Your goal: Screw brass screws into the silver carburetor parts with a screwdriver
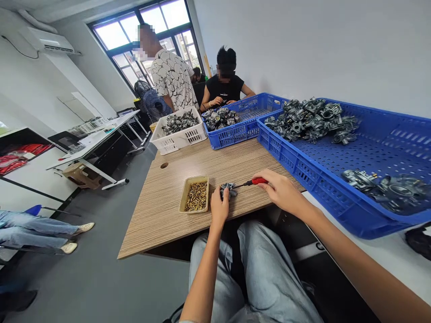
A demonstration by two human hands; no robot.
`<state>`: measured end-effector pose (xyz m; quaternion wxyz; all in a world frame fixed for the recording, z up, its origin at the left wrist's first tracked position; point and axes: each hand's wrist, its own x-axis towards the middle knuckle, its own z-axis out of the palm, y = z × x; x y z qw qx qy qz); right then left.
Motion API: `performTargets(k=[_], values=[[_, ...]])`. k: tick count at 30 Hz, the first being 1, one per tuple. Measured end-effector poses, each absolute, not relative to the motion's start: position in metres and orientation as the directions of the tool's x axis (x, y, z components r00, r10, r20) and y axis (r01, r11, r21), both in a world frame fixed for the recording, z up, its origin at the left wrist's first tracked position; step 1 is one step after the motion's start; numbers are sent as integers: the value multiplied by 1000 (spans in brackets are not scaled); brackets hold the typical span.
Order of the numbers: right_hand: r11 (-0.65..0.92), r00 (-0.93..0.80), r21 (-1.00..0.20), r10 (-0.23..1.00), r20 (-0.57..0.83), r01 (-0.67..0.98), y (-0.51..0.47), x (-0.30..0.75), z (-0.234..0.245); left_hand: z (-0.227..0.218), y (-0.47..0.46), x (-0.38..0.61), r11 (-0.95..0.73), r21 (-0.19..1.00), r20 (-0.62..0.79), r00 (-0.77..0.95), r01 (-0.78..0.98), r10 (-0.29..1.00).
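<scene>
My left hand (219, 207) grips a small grey metal part (228, 189) that rests on the wooden table (158, 211) near its front edge. My right hand (279, 188) is closed round the red handle of a screwdriver (255, 181), whose dark shaft points left and meets the part. Just left of the part stands a small tan tray of brass screws (196, 195).
A big blue crate (323, 179) with several grey metal castings sits at my right. A second blue crate (240, 130) and a white basket (178, 137) of parts stand at the far end, where two people work. Another person's legs (40, 231) show at left.
</scene>
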<state>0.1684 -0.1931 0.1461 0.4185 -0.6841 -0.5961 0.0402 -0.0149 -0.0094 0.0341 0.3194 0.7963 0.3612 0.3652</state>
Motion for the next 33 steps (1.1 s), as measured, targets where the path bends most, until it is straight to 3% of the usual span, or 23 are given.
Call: performTargets(k=[7, 14, 21, 26, 33], values=[[-134, 410, -565, 822, 395, 814, -197, 164, 151, 37, -10, -15, -535, 773, 348, 478, 340, 806], [-3, 290, -552, 853, 434, 834, -196, 167, 148, 36, -9, -14, -523, 781, 350, 456, 340, 819], [-142, 380, -553, 859, 344, 821, -198, 164, 152, 32, -9, -14, -519, 785, 353, 442, 340, 824], [-37, 303, -544, 861, 408, 838, -198, 164, 152, 32, -8, -15, -526, 777, 353, 452, 345, 819], [-231, 470, -528, 797, 379, 817, -198, 162, 154, 28, -6, -15, -542, 759, 365, 454, 361, 813]])
